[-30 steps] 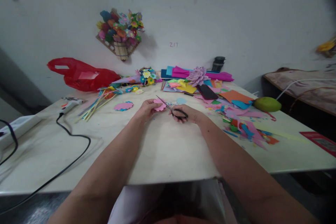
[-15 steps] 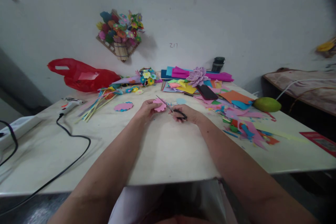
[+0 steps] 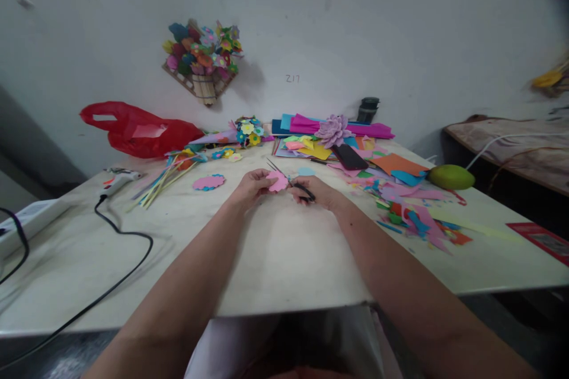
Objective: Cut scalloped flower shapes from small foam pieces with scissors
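Observation:
Between the fingers of my left hand (image 3: 254, 187) is a pink scalloped flower cut-out (image 3: 278, 182). My right hand (image 3: 317, 192) is wrapped round the black handles of a pair of scissors (image 3: 304, 190). The blades point up and to the left, slightly parted, right beside the cut-out's edge. Just beyond my right hand a pale blue round piece (image 3: 306, 172) lies on the table. To the left of my hands rests another pink scalloped piece (image 3: 208, 182) with blue showing along its edge.
A glue gun (image 3: 119, 182) with a black cord lies at left, by a red plastic bag (image 3: 137, 130). Paper scraps (image 3: 413, 213) cover the right side, near a green fruit (image 3: 451, 177) and a phone (image 3: 349, 157). A purple flower (image 3: 333, 131) rests on stacked sheets.
The pink cut-out has turned and shifted slightly right in my left hand, closer to the scissors. The scissor blades are a little further apart from it. My right hand has hardly moved.

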